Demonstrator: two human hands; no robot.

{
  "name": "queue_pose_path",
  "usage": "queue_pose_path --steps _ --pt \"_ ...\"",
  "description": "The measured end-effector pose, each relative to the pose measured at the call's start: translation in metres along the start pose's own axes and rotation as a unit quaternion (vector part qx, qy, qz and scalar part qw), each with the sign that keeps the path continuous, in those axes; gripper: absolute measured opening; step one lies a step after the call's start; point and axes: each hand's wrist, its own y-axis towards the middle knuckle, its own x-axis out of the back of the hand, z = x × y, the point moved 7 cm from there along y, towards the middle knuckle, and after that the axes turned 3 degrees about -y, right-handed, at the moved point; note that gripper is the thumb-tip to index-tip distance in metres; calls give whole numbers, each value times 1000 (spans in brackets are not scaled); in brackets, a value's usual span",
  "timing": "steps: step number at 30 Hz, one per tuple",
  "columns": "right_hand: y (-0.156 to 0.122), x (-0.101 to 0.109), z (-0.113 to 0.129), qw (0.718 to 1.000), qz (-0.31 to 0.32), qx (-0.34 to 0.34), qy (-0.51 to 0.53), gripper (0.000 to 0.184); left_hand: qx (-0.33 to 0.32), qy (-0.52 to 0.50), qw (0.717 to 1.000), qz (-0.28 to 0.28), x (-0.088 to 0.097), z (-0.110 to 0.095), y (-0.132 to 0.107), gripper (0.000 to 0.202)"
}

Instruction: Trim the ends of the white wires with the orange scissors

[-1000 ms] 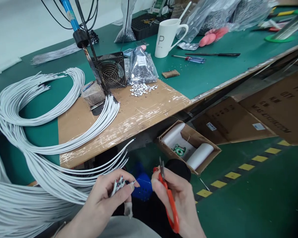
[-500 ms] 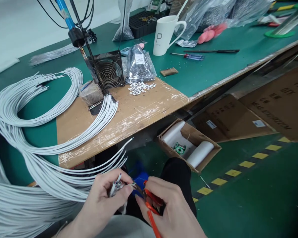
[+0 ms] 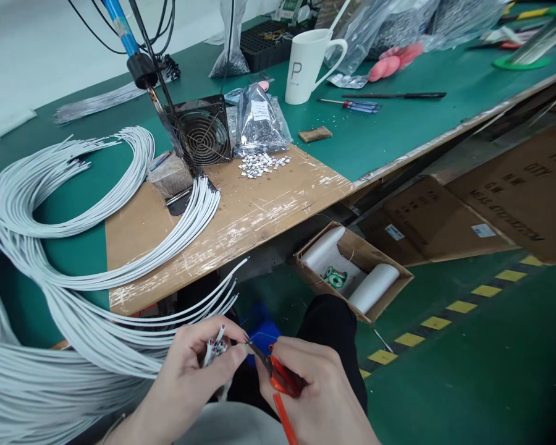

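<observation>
Cables point(image 3: 92, 324) lie beside the left hand point(image 3: 199, 368), fan point(image 3: 207, 131) and mug point(image 3: 298, 69) beyond.

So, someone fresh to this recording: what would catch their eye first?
Probably the great sweep of white cables, coiled and fanned across the left side of the view. Next, at lower centre, the orange-handled scissors in the right hand, blades pointing at the fingertips of the left hand, which holds a small bunch of white wire ends. Behind, the white mug marked "P" stands out on the green bench.
</observation>
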Motion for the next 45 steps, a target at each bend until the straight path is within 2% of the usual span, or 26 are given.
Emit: queue_pose_path --steps 16,21,23,26,29,36,40,45 --pt "5 4 8 997 -61 44 -23 40 1 -48 999 0 -1 -1 1 29" --pt "8 8 -12 992 -123 -9 18 48 9 -62 998 -4 -1 -2 3 31" --pt "8 10 -17 992 -120 -30 23 50 19 -78 997 -19 1 -2 4 29" --pt "7 12 -21 992 -99 -66 32 43 37 -146 988 -41 3 0 3 32" --pt "4 14 -23 988 -113 -88 50 45 41 -177 982 -51 5 1 3 35" --pt "3 9 -13 987 -157 -4 24 52 36 -160 985 -56 10 -3 4 36" --pt "10 7 -4 992 -122 10 -4 47 44 -159 985 -46 7 -4 4 39" --pt "5 10 -1 987 -160 8 15 49 38 -139 989 -26 6 -2 5 40"
